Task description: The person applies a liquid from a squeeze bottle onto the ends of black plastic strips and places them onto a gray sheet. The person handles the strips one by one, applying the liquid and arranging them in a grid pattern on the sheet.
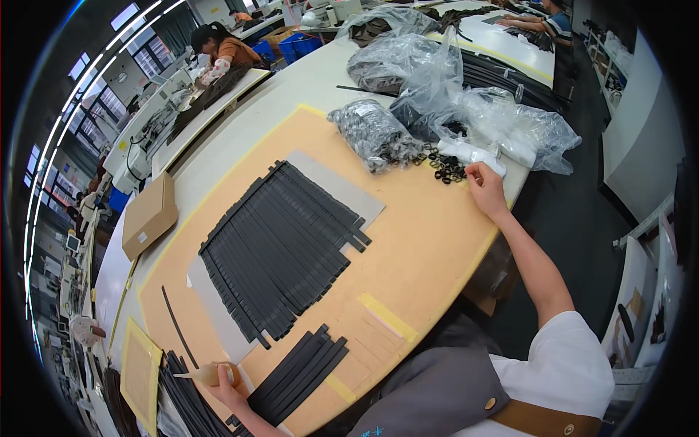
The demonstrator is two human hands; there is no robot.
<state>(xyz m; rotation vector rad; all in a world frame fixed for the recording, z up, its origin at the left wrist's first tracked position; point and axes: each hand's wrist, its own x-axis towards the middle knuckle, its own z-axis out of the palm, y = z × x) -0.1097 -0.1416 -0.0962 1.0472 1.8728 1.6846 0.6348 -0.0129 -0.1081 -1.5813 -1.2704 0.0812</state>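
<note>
My left hand (228,393), low at the left, is closed around an amber squeeze bottle (210,374) whose pale pointed nozzle faces left. Black strips (297,375) lie in a row just right of it. At the far right of the table, my right hand (488,191) has its fingers pinched beside a pile of small black rings (447,169); what sits between the fingertips is too small to make out. Between my hands, a panel of black strips (280,247) laid side by side, with strips across its ends, rests on a grey sheet (342,191).
Clear plastic bags (371,131) of dark parts crowd the table's far right. A cardboard box (150,215) stands on the left, with a yellow-edged board (138,375) nearer me. More black strips (191,393) lie at the lower left. Other people sit working farther off.
</note>
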